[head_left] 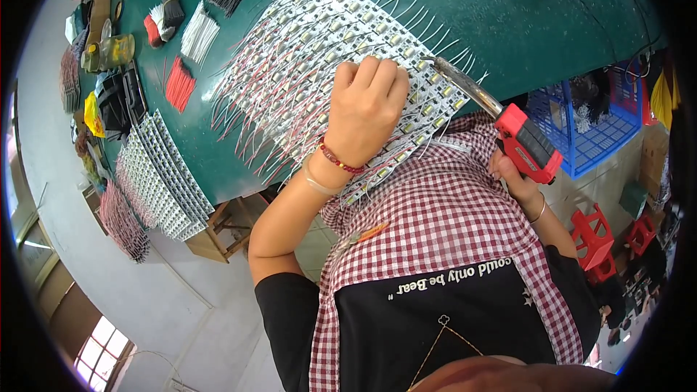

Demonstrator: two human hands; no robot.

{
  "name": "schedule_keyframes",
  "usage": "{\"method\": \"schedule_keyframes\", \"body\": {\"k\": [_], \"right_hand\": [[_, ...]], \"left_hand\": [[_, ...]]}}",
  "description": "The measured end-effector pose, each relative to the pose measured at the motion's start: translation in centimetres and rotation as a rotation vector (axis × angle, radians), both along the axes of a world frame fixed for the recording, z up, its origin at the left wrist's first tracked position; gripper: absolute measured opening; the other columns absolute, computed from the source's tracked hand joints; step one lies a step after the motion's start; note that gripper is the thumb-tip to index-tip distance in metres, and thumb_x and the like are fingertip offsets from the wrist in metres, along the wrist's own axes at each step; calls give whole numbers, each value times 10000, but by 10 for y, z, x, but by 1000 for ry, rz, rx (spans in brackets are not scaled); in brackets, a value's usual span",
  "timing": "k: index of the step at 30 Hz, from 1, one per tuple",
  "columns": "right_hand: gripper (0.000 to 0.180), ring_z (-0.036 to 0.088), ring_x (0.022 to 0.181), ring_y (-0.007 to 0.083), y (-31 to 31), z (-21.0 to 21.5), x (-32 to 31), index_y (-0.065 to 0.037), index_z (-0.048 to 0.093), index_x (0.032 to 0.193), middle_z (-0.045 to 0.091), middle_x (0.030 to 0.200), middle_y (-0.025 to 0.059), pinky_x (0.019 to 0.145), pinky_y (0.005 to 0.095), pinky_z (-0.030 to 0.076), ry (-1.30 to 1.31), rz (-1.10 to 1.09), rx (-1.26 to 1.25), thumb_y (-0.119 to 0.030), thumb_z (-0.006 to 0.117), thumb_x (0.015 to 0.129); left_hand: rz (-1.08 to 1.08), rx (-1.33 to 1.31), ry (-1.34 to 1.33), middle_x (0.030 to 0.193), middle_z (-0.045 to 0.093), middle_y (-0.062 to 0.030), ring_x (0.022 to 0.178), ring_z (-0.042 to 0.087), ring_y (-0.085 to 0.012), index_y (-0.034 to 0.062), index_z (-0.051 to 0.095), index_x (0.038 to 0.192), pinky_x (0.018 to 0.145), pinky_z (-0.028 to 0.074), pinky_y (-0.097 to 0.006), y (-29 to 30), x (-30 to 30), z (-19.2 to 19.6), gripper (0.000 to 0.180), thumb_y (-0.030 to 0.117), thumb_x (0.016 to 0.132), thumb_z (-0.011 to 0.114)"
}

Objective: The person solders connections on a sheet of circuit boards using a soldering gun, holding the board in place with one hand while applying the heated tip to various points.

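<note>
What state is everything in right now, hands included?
Left hand: fingers curled, over the panel; fingertips hidden.
Right hand: closed around the soldering gun.
Soldering gun: held, tip by the panel's edge; heat can't be told.
LED panel: spread out, wires attached.
Red wires: loose bundle, lying.
White wires: likewise.
Stacked panels: overlapping, fanned.

The head view looks steeply down from the wearer's head through a fisheye lens, its outer edges curved. The left hand, mid-frame, and right hand, right of centre, are close; the green tabletop reaches the upper edge.
</note>
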State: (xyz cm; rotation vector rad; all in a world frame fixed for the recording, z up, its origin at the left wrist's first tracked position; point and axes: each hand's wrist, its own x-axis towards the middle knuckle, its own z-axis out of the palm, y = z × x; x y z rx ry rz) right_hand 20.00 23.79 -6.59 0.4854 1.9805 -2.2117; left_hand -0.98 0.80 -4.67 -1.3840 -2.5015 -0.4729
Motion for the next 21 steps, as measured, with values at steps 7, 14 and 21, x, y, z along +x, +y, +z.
{"method": "schedule_keyframes", "body": {"k": [7,14,21], "right_hand": [[243,544,671,142,7,-5,7,-1,504,1126,560,732,54,661,305,472,15,32,46,-158,574,954],[516,484,636,151,8,-8,16,-2,373,1408,495,710,58,676,323,455,35,70,71,-250,546,989],[113,572,750,130,10,0,20,-23,617,901,606,805,34,689,296,470,-61,-4,-26,-132,622,928]], "left_hand": [[135,-213,-121,789,489,-29,782,518,-202,79,693,924,719,376,-357,-27,0,42,218,24,723,628],[44,125,-28,758,503,-28,700,508,-198,49,704,935,624,375,-343,-2,13,39,260,-2,687,651],[-72,69,-98,818,481,-68,768,502,-219,16,641,960,677,394,-356,4,16,20,219,78,753,604]]}}
